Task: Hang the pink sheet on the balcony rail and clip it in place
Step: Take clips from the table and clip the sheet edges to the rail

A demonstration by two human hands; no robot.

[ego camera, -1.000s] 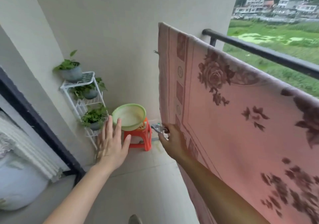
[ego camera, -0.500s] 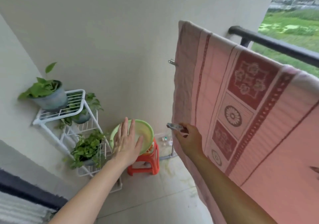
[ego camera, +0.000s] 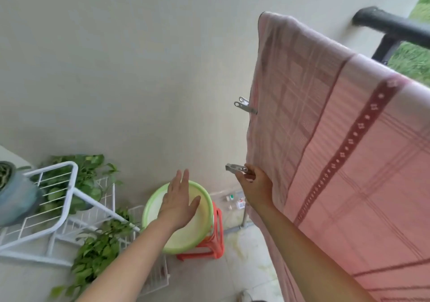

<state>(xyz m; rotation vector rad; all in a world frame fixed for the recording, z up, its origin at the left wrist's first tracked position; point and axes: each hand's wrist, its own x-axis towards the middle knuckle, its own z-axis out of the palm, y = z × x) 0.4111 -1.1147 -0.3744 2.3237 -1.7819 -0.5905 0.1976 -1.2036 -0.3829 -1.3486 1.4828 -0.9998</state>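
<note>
Sheet (ego camera: pixel 337 150) hides most of the rail (ego camera: pixel 393 26). Right hand (ego camera: pixel 257 185) fingers pinch a clip (ego camera: pixel 236 168); left hand (ego camera: pixel 178 203), released, covers the basin (ego camera: pixel 153 205), contents unclear.

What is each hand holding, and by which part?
The right hand pinches a small metal clothes clip by its rear end; the left hand is open, holding nothing.

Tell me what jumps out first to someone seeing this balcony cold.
The pink sheet draped over the black rail fills the right side, a metal clip already on its near edge. The right hand holds a second clip at that edge; the open left hand hovers over a green basin on a red stool.
</note>
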